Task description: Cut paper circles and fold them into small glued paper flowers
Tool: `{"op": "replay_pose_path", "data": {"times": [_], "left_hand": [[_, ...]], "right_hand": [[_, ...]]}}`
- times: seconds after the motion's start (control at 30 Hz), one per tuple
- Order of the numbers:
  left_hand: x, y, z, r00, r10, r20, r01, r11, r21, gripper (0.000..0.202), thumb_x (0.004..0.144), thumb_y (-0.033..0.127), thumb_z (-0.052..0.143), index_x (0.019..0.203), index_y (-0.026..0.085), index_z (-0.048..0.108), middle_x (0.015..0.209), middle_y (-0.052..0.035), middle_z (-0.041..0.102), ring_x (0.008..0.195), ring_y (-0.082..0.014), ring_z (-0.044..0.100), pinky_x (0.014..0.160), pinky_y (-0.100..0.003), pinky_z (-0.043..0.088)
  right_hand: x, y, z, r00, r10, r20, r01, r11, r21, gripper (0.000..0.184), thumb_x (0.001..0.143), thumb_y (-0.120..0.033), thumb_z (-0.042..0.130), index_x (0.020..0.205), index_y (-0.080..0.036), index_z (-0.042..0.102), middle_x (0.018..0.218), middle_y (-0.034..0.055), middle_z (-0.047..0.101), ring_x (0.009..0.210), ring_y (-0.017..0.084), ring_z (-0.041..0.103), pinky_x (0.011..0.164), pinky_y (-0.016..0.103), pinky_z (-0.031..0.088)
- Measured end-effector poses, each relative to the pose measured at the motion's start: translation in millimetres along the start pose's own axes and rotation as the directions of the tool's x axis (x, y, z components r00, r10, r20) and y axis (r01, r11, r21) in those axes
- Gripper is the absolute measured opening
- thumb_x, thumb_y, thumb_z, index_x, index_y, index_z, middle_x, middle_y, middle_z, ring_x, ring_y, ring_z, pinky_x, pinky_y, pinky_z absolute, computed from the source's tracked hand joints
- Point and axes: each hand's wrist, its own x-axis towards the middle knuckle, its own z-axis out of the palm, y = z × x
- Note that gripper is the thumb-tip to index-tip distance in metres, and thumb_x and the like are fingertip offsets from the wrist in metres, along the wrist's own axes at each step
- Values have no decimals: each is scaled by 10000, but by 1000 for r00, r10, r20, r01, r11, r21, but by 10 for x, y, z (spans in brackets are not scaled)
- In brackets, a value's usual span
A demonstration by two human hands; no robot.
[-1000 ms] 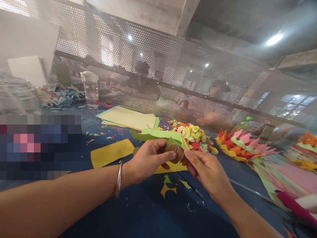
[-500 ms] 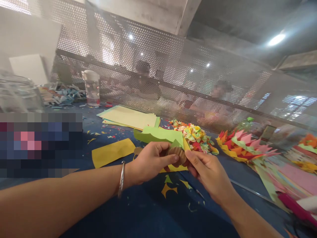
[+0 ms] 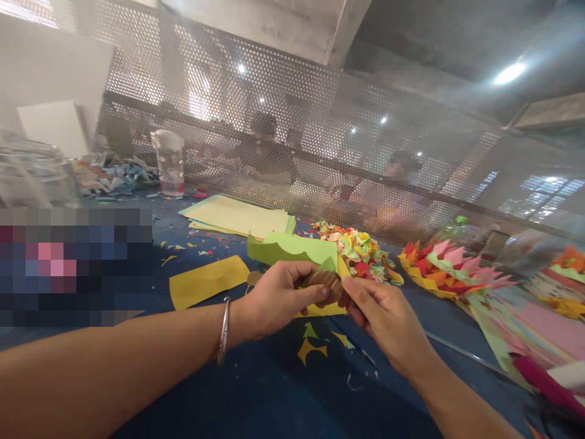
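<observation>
My left hand (image 3: pixel 278 300) is closed on a small pleated paper piece (image 3: pixel 327 281), greenish with brownish folds, its thumb pressed across the pleats. The fingers of my right hand (image 3: pixel 381 317) pinch the same piece at its right end. Just behind the hands lies a light green paper strip (image 3: pixel 292 245) with a scalloped edge. Under and beyond the fingers shows some yellow paper (image 3: pixel 326 310). To the left rests a mustard-yellow paper strip (image 3: pixel 208 282). Cut scraps (image 3: pixel 313 349) of green and yellow lie in front of the hands on the dark blue table (image 3: pixel 274 390).
Stacked pale paper sheets (image 3: pixel 237 216) lie farther back, beside a heap of folded paper pieces (image 3: pixel 361 250). Pointed paper petals (image 3: pixel 450 265) stand at right, near a magenta-handled tool (image 3: pixel 548 384). A bottle (image 3: pixel 168 161) and glass jar (image 3: pixel 36 174) stand left. People sit behind a perforated screen (image 3: pixel 301 110).
Both hands stay almost in place on the pleated paper, which has turned slightly between the fingers. Behind the screen, the person at right has shifted a little to the left.
</observation>
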Motion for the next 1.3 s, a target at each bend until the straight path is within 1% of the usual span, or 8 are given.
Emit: {"op": "replay_pose_path", "data": {"times": [0.13,0.33,0.5,0.57,0.67,0.9,1.1,1.3], "left_hand": [[-2,2,2,1000,-21,5,21,1000,-15,209,801,348,639,820,141,619,755,-11,601,678,-118,527,587,-239,410],[7,-23,4,1000,-3,18,3,1000,-7,207,800,343,640,827,139,620,755,-13,598,685,-128,532,583,-253,397],[8,-26,12,1000,13,-16,-13,1000,-6,185,793,319,656,786,138,615,716,9,572,645,-105,482,593,-252,367],[11,-25,15,999,28,-44,-30,999,-39,180,773,310,683,783,141,621,703,21,565,634,-97,464,602,-249,360],[18,-21,15,998,14,-63,-19,996,-91,178,746,301,715,794,151,633,689,31,574,613,-90,452,602,-243,359],[11,13,0,999,-11,-42,6,991,-133,149,749,294,720,741,160,657,706,19,633,622,-91,485,626,-238,376],[1,16,-15,999,-35,5,36,989,-140,168,760,316,709,784,153,682,726,7,649,615,-89,462,576,-233,327],[4,16,-21,998,-63,-7,62,989,-131,214,757,358,696,817,153,692,735,-2,651,616,-102,457,570,-249,300]], "right_hand": [[-5,4,4,1000,-8,13,8,1000,11,490,925,-582,514,627,-194,497,502,-64,351,466,96,278,425,243,199],[-9,6,8,1000,-16,8,16,1000,-15,500,928,-591,500,626,-194,496,502,-60,365,466,96,293,428,244,209],[0,10,8,1000,-7,1,7,1000,-14,491,924,-590,508,645,-187,538,492,-65,352,466,97,288,424,239,201],[-2,16,5,1000,-3,-7,3,1000,-13,492,921,-593,510,645,-187,544,490,-65,351,467,99,294,423,237,203],[-1,20,3,1000,-3,-8,3,1000,-11,492,919,-598,508,649,-189,552,489,-63,358,467,102,305,426,235,209],[10,5,10,1000,-14,-16,14,1000,-2,488,914,-598,514,646,-193,565,475,-68,341,456,104,304,431,234,222],[1,-4,5,1000,-7,-12,7,1000,-12,490,910,-597,521,642,-189,561,485,-63,355,455,100,298,419,232,212],[-2,-15,-12,999,-28,-21,27,999,-28,491,909,-597,520,637,-190,566,470,-65,346,444,102,308,412,230,223]]}}
